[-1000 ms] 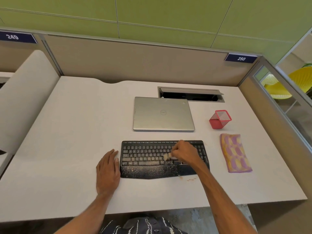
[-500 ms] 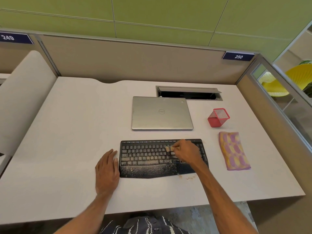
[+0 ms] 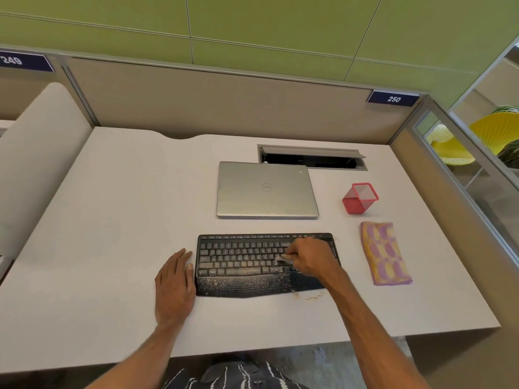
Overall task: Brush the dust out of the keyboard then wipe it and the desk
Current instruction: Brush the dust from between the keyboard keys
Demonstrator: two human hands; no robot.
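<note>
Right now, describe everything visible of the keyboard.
The keyboard lies flat on the desk, on the near side of the closed laptop. It is black, seemingly plastic, with a curved dotted palm rest along its near edge. Pale dust speckles the lower key rows and palm rest. The right hand is over its right part, pinching a small pale brush against the keys. The left hand lies flat on the desk by its left edge; contact is unclear.

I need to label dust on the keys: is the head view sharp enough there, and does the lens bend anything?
Head view: dust specks on the keyboard show, though key legends are soft; the brush in the right hand is smeared; the wide lens bows the partition rail; lighting even, no glare.
</note>
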